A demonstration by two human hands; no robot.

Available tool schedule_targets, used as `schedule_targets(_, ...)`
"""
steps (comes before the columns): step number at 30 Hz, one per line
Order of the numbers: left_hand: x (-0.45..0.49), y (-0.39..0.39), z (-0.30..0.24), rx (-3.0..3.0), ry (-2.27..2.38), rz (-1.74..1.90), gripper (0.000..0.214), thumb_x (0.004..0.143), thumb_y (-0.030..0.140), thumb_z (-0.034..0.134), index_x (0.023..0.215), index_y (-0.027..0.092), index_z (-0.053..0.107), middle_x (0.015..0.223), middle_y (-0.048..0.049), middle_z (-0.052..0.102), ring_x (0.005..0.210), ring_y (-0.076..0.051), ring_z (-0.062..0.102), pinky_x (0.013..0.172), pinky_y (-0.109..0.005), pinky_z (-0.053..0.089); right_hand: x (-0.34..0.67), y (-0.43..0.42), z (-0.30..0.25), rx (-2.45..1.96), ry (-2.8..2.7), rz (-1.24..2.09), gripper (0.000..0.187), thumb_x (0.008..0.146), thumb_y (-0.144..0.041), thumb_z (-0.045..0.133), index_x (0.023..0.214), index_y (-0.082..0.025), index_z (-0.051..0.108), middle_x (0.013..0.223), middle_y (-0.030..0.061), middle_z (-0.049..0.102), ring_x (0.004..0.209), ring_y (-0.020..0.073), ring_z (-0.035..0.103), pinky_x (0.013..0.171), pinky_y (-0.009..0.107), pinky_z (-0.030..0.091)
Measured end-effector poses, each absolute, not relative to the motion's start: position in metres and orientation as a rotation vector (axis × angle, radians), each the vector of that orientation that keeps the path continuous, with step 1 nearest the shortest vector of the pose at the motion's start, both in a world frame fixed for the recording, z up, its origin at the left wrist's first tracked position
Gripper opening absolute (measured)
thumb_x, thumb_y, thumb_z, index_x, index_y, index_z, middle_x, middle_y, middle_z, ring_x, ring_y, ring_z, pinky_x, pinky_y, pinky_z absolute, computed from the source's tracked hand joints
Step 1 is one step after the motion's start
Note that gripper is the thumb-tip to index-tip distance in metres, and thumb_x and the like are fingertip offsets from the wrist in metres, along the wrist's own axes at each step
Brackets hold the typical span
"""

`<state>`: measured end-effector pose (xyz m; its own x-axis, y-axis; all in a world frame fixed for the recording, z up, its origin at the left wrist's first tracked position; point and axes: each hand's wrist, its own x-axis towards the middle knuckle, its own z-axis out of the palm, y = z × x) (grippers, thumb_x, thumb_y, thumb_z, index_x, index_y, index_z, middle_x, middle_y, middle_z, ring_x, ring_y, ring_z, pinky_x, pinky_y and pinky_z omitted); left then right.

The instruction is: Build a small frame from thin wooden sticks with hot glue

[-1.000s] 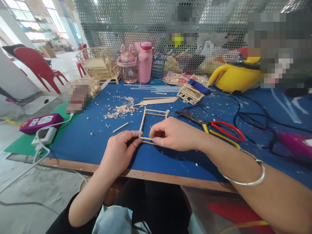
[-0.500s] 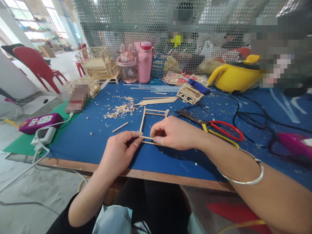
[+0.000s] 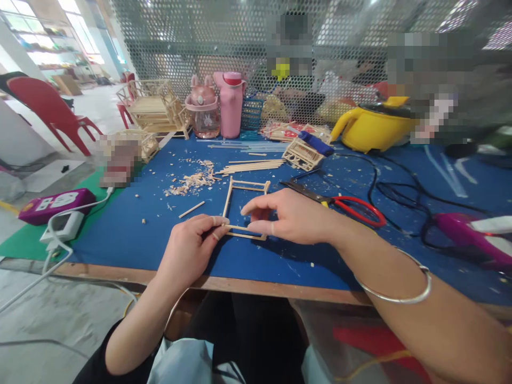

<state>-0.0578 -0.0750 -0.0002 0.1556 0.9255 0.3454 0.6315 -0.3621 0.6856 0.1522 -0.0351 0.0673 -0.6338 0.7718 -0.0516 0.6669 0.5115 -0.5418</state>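
Note:
A small rectangular frame of thin wooden sticks (image 3: 227,205) lies on the blue work surface (image 3: 132,245). My left hand (image 3: 192,242) pinches its near left corner between thumb and fingers. Above the frame's near right part, my right hand (image 3: 290,216) is held with thumb and fingers apart, and nothing shows between them. A ring is on a finger of each hand. Scissors with red and yellow handles (image 3: 358,210) lie partly behind my right forearm. One short loose stick (image 3: 192,209) rests left of the frame.
Wood scraps (image 3: 194,181) and a bundle of sticks (image 3: 252,166) lie beyond the frame. A glue gun with a blue body (image 3: 316,143) rests on a small stick model (image 3: 302,154). Pink bottles (image 3: 231,106), a yellow pot (image 3: 376,128) and black cables (image 3: 396,192) stand or lie farther back.
My right hand has let go of the frame's near stick and opened, lifting slightly away. My left hand keeps its pinch on the corner. The whole view has shifted a little.

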Motion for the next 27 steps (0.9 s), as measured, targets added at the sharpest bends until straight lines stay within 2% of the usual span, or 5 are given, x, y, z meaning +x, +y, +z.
schedule_targets(2, -0.058, -0.075, -0.001, 2.070, 1.489, 1.055, 0.020, 0.085, 0.033, 0.055, 0.091, 0.022, 0.072, 0.092, -0.0025, 0.073, 0.087, -0.018, 0.067, 0.079, -0.027, 0.051, 0.168, -0.040, 0.064, -1.280, -2.447, 0.814, 0.041, 0.073, -0.038, 0.064, 0.110, -0.021, 0.064, 0.088, 0.0021, 0.066, 0.078, 0.0144, 0.058, 0.071, 0.026, 0.042)
schedule_targets(4, -0.058, -0.075, -0.001, 2.082, 1.489, 1.056, 0.021, 0.085, 0.033, 0.055, 0.090, 0.022, 0.072, 0.092, -0.0028, 0.073, 0.087, -0.018, 0.067, 0.078, -0.028, 0.052, 0.181, -0.045, 0.057, -1.341, -2.384, 0.860, 0.048, 0.068, -0.038, 0.069, 0.112, -0.021, 0.062, 0.090, 0.0020, 0.065, 0.080, 0.0151, 0.058, 0.074, 0.027, 0.043)
schedule_targets(12, -0.058, -0.074, -0.002, 2.066, 1.488, 1.083, 0.019, 0.084, 0.032, 0.056, 0.089, 0.022, 0.072, 0.091, -0.0015, 0.074, 0.085, -0.017, 0.067, 0.078, -0.028, 0.052, 0.172, -0.048, 0.035, -1.306, -2.339, 0.948, 0.021, 0.074, -0.034, 0.063, 0.084, -0.017, 0.068, 0.075, 0.0007, 0.061, 0.067, 0.0110, 0.053, 0.065, 0.024, 0.042)
schedule_targets(19, -0.058, -0.074, -0.002, 2.080, 1.485, 1.078, 0.018, 0.085, 0.031, 0.057, 0.090, 0.022, 0.072, 0.091, -0.0011, 0.073, 0.086, -0.017, 0.067, 0.078, -0.026, 0.051, 0.167, -0.046, 0.035, -1.421, -2.161, 1.135, 0.022, 0.068, -0.032, 0.068, 0.082, -0.015, 0.066, 0.064, -0.0036, 0.051, 0.058, 0.0084, 0.045, 0.056, 0.022, 0.038)
schedule_targets(27, -0.057, -0.075, -0.001, 2.226, 1.486, 0.984, 0.021, 0.088, 0.032, 0.050, 0.091, 0.021, 0.068, 0.095, -0.0029, 0.071, 0.087, -0.018, 0.065, 0.078, -0.030, 0.050, 0.166, -0.048, 0.032, -1.389, -2.145, 1.078, 0.019, 0.068, -0.029, 0.067, 0.080, -0.015, 0.066, 0.065, -0.0024, 0.055, 0.059, 0.0088, 0.047, 0.058, 0.022, 0.040)
